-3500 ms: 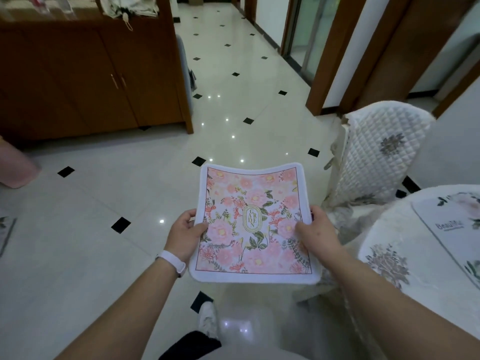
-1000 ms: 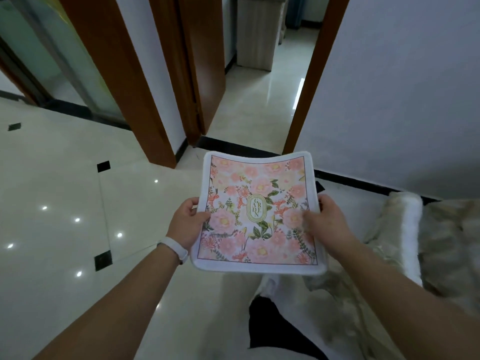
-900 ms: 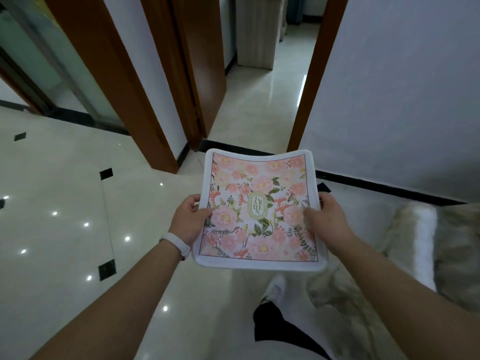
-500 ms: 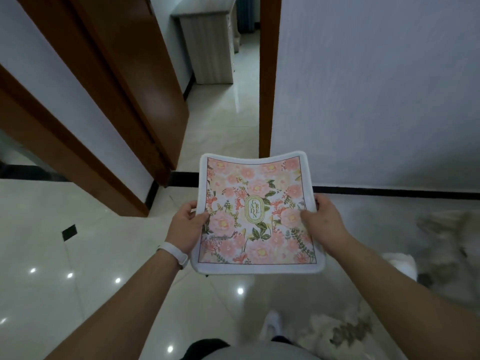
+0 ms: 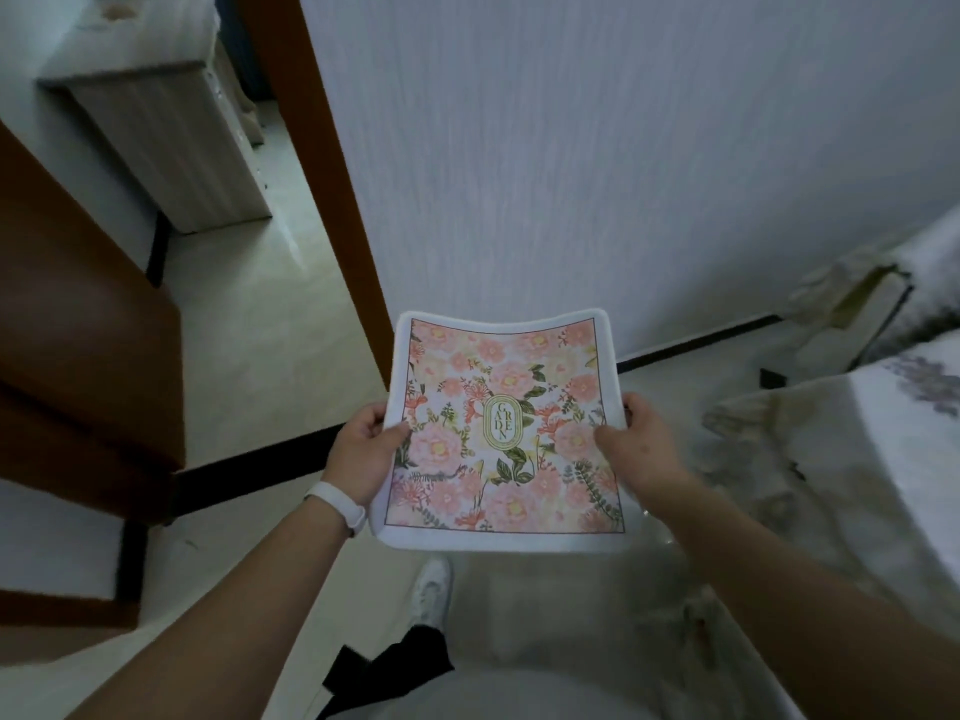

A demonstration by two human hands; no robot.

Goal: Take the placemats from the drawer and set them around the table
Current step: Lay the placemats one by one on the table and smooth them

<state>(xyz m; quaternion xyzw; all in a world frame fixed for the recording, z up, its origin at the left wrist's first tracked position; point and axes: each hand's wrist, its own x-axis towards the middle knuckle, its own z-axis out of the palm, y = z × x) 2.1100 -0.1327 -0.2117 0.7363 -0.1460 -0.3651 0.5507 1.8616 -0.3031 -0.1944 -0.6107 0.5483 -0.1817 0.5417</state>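
– Holding what, w/ both hands?
– Floral placemat (image 5: pixel 501 433), "GARDEN" oval at its center, approx. flat in mid-air over the floor (image 5: pixel 270 366). Left hand (image 5: pixel 363 449) pinches the left edge, thumb on top; right hand (image 5: pixel 639 449) pinches the right edge the same way.
– And the counter?
– Far right, cloth-covered counter (image 5: pixel 893 449), apart from the mat. White wall (image 5: pixel 623 148) ahead, brown doorframe (image 5: pixel 327 189) at left. White wristband (image 5: pixel 335 504) on the left wrist; white shoe (image 5: pixel 431 589) below the mat.

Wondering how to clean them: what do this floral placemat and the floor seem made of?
Floral placemat: probably soft, matte cloth or foam-backed fabric; its far edge bows, and the white rim looks thick. Floor: likely polished tile; pale, smooth, faintly glossy.
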